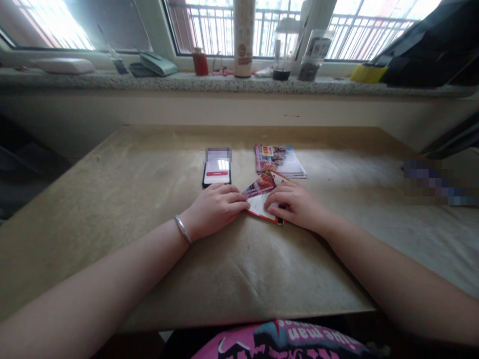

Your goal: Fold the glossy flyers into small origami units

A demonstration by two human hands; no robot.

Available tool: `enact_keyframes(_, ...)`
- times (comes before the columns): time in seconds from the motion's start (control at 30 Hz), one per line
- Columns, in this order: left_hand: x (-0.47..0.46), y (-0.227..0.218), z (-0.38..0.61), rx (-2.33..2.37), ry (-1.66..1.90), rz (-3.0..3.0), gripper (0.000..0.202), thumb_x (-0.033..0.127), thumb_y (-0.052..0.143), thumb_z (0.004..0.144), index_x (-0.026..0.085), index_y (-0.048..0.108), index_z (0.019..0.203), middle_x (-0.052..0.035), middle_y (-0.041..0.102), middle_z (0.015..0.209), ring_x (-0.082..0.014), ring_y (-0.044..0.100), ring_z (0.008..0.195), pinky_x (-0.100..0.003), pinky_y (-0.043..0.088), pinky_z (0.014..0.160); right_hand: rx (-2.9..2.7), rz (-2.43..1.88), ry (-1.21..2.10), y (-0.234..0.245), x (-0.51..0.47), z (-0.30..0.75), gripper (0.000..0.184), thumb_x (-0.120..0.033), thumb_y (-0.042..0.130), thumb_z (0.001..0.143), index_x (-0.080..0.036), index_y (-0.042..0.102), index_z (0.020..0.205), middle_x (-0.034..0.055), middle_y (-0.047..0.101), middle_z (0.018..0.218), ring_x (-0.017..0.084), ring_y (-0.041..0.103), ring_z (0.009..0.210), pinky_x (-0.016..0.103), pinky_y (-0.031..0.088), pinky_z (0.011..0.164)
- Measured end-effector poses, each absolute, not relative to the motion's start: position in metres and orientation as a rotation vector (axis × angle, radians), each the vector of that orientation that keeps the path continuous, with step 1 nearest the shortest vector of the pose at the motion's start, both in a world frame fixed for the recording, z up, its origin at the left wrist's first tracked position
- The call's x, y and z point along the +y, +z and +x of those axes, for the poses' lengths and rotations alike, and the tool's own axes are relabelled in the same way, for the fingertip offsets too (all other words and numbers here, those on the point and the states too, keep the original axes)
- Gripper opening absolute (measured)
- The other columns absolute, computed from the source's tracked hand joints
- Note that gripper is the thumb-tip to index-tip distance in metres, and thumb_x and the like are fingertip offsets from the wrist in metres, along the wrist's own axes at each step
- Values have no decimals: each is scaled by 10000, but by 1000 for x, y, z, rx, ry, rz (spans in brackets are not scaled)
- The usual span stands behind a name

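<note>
A printed leaflet (258, 203), partly folded over, lies askew on the table between my hands. Its white side with an orange-red border faces up, and a coloured flap with a food picture crosses its upper left. My left hand (215, 209), with a silver bangle at the wrist, has its fingers together and closed at the leaflet's left corner; the thumb is hidden. Over the right part, my right hand (294, 204) curls its fingers onto the paper. Just beyond lies a stack of colourful leaflets (286, 162). A phone (217, 174) with a lit screen lies beyond my left hand.
The table (149, 284) has a smooth tan cover. Behind it, a speckled stone windowsill (209, 85) carries a red container (200, 62), a tall canister (244, 45), clear containers and a green case (159, 64). A black bag (422, 50) stands at the right.
</note>
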State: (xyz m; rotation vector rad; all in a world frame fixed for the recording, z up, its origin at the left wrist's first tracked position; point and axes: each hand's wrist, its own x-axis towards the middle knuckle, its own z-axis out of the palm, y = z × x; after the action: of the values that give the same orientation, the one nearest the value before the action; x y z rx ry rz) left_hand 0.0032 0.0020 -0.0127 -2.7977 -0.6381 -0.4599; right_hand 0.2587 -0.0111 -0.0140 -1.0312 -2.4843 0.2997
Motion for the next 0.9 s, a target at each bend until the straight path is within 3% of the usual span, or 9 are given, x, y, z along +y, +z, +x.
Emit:
enact_keyframes(0.13, 4, -15, 5, -626, -467, -2773, 190, 279, 485, 954, 250, 642, 1056, 4, 707, 1010, -180, 588, 988, -321, 409, 836, -2498, -944, 389, -17, -10, 258, 186, -336, 593, 861, -206, 676, 966, 72, 683, 1038, 207, 605, 990, 381, 442, 901)
enact_keyframes(0.33, 9, -19, 7, -695, -482, -2816, 242, 365, 490, 945, 251, 656, 1079, -16, 690, 1066, -176, 591, 913, -320, 436, 823, -2557, -920, 369, -17, -15, 254, 386, -402, 657, 793, -225, 627, 1136, 91, 612, 1235, 248, 528, 1172, 437, 395, 1014)
enact_keyframes(0.5, 11, -20, 7, -738, -567, -2847, 271, 357, 458, 960, 205, 676, 1012, -19, 711, 998, -177, 599, 878, -304, 452, 790, -2594, -927, 357, -15, -16, 255, 500, -424, 699, 731, -204, 587, 1166, 104, 594, 1262, 257, 511, 1194, 435, 387, 1030)
enact_keyframes(0.6, 11, -19, 7, -738, -527, -2875, 288, 415, 513, 925, 192, 665, 1026, -33, 709, 1001, -190, 603, 853, -318, 459, 772, -2596, -928, 358, -14, -18, 255, 484, -366, 685, 728, -186, 568, 1162, 107, 589, 1263, 253, 499, 1210, 426, 377, 1043)
enact_keyframes(0.9, 10, -20, 8, -791, -561, -2886, 231, 320, 490, 948, 208, 686, 999, -28, 710, 1000, -157, 619, 830, -291, 471, 747, -2647, -957, 254, -7, -21, 256, 459, -172, 572, 663, -174, 584, 1123, 99, 621, 1219, 260, 529, 1164, 400, 392, 1013)
